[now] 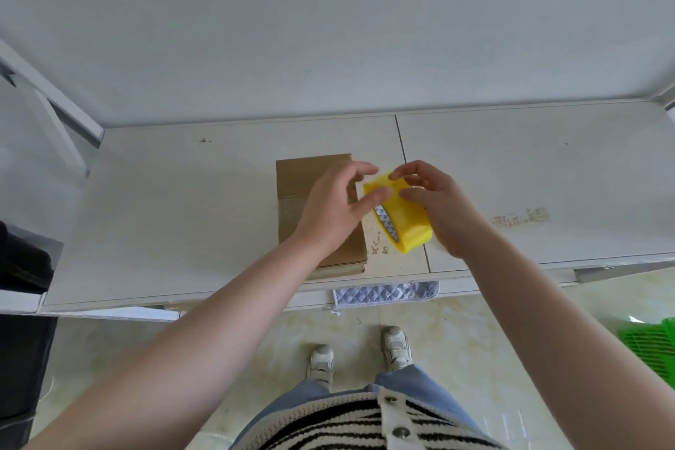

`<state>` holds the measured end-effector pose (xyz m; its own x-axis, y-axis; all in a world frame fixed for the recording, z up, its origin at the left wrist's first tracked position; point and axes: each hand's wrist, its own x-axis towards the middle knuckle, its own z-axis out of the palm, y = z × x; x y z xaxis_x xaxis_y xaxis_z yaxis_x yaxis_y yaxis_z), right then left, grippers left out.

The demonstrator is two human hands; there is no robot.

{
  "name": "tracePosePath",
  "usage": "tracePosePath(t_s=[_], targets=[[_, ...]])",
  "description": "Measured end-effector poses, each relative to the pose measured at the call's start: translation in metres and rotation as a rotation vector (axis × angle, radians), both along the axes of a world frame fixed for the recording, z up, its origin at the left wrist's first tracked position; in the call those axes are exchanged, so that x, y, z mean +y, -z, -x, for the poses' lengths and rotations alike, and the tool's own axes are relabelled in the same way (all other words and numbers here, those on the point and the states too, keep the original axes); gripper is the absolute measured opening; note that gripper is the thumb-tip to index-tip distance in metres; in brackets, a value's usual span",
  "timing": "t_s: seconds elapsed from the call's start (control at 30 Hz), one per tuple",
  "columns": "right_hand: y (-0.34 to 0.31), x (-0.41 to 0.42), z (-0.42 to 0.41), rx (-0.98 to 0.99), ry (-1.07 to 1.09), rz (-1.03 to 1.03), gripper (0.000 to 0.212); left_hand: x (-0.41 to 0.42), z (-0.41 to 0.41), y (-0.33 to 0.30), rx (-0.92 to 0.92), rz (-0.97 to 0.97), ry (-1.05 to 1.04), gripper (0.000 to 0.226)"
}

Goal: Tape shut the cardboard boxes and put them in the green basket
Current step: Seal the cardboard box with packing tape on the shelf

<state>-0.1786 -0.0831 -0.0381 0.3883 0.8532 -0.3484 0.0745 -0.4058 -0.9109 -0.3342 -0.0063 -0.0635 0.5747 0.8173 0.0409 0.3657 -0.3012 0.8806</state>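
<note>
item: our hands over a white counter (182,215), head view. box (296,186): flat brown cardboard, lying on the counter near its front edge, a strip of clear tape across its top; our left forearm crosses its near right corner. tape (405,219): yellow roll, held tilted above the counter just right of the box, patterned inner core showing on its left side. left hand (334,206): above the box's right edge, fingers loosely curled, thumb touching the near left rim of the tape, fingertips reaching toward the far end of the roll; we cannot tell whether they touch it. right hand (443,210): curled round the right side of the tape, fingertips on the top of the roll, palm behind it. basket (653,351): green plastic lattice, on the floor at the right edge of view, only a corner visible, well apart from the box. counter surface: a seam runs front to back right of the box, scuffed patches near the tape and further right. under the counter's front edge: a quilted grey cloth (385,294). floor (456,332): pale tile, our two light shoes (396,347) side by side. left edge: dark objects we cannot identify.
</note>
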Motion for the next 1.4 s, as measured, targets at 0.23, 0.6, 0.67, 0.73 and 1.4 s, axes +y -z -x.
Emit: tracePosePath(t_s=[0.23,0.6,0.67,0.73,1.4], targets=[[-0.007,-0.004,0.023,0.064,0.029,-0.187,0.037,-0.007,-0.009,-0.018,-0.158,0.171,-0.330,0.008],[-0.003,0.003,0.024,0.093,0.100,-0.311,0.025,-0.009,-0.013,-0.047,-0.280,0.220,-0.278,0.014],[-0.004,0.003,0.024,0.172,0.098,-0.313,0.013,-0.003,-0.011,-0.049,-0.263,0.203,-0.276,0.016],[-0.006,0.003,0.024,0.248,0.081,-0.299,0.005,0.001,-0.008,-0.050,-0.221,0.156,-0.238,0.015],[-0.020,0.022,0.033,0.307,0.286,-0.144,0.016,0.003,-0.013,-0.050,-0.131,-0.194,-0.229,0.016]])
